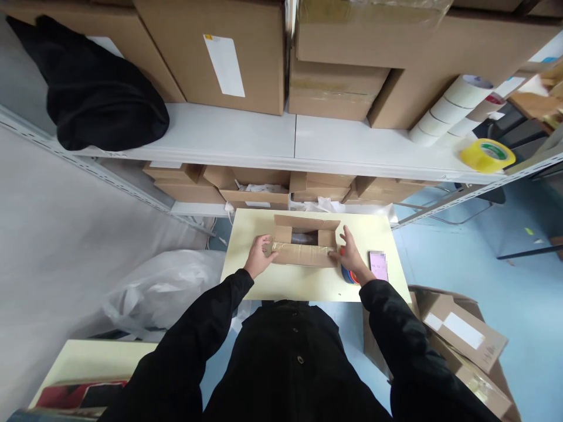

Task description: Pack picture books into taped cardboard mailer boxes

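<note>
A small cardboard box [303, 256] lies on the pale yellow table before me, its long flaps and end flaps spread. Through the gap between the flaps I see something greyish inside, too dark to name. Clear tape shines along the near flap. My left hand [260, 257] grips the box's left end, thumb on the near flap. At the right end my right hand [352, 258] holds the box with its thumb on the near flap and its fingers stretched along the side. A blue and orange roll-like object [348, 275] sits partly hidden under my right hand.
A phone [378, 265] lies right on the table [285, 287]. Behind it, a shelf [246, 132] carries large cartons, a black cloth bundle [105, 94], white rolls and yellow tape [487, 155]. Plastic sheeting [171, 287] is at left, cartons [466, 334] at lower right.
</note>
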A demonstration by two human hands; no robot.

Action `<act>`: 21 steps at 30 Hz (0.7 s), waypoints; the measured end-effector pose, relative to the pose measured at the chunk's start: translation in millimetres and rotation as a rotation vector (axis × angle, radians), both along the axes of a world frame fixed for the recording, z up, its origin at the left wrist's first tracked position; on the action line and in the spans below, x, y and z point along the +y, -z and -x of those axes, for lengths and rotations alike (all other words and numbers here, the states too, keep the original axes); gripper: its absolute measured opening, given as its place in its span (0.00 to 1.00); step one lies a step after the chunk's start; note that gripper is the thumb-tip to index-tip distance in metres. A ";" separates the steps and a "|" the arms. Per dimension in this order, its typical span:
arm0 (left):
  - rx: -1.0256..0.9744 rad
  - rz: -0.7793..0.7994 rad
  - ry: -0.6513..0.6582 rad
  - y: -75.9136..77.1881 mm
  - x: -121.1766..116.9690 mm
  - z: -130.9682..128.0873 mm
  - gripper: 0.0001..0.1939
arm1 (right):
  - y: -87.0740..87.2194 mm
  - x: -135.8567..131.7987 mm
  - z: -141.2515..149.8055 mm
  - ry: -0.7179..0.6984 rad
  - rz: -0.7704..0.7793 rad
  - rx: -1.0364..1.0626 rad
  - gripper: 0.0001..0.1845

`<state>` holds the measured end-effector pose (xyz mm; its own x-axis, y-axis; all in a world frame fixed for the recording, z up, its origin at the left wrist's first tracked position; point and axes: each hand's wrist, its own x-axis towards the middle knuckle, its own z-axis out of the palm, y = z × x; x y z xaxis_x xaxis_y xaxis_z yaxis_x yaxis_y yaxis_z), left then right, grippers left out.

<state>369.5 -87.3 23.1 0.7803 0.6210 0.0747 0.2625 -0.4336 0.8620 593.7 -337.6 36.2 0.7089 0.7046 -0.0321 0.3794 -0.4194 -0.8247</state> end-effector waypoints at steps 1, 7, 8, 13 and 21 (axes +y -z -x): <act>-0.008 -0.006 -0.009 0.2 -0.2 -0.4 0.28 | -1.5 3.5 -3.0 -0.049 0.001 0.005 0.56; 0.031 -0.051 -0.064 -0.7 -1.9 1.3 0.36 | -13.3 10.4 -17.1 -0.168 0.010 -0.114 0.57; 0.041 -0.049 -0.071 -0.6 -2.2 2.3 0.37 | -14.5 9.1 -18.1 -0.195 0.024 -0.152 0.53; 0.076 -0.176 -0.051 -5.2 -3.9 6.4 0.39 | -13.5 -0.9 -14.5 -0.380 0.127 -0.312 0.33; 0.291 -0.577 0.411 -35.4 -21.7 -10.9 0.30 | -6.2 -5.7 -2.7 -0.347 0.271 -0.370 0.39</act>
<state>380.5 -109.0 58.5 0.9780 0.2012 0.0556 0.1642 -0.9060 0.3900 596.4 -343.3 42.3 0.4356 0.8994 -0.0373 0.7758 -0.3961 -0.4911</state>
